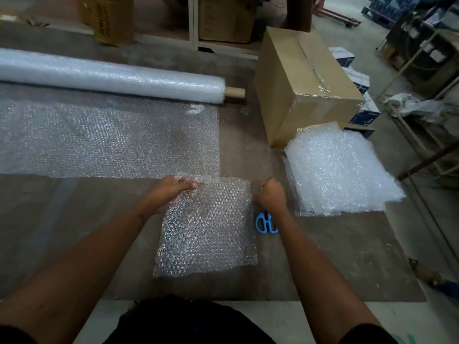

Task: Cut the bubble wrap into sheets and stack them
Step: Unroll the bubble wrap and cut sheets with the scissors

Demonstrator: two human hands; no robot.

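From the head camera, a cut bubble wrap sheet [206, 227] lies on the table [74, 219] before the person, so the step in hand looks like lifting it toward the stack of sheets [340, 170] well to the right. The left hand [171, 192] grips its far left corner; the right hand [270, 194] pinches the far right corner, fingers curled, above blue scissors [265, 223]. Next it must be carried across level and laid squarely. The roll [111, 75] lies beyond.
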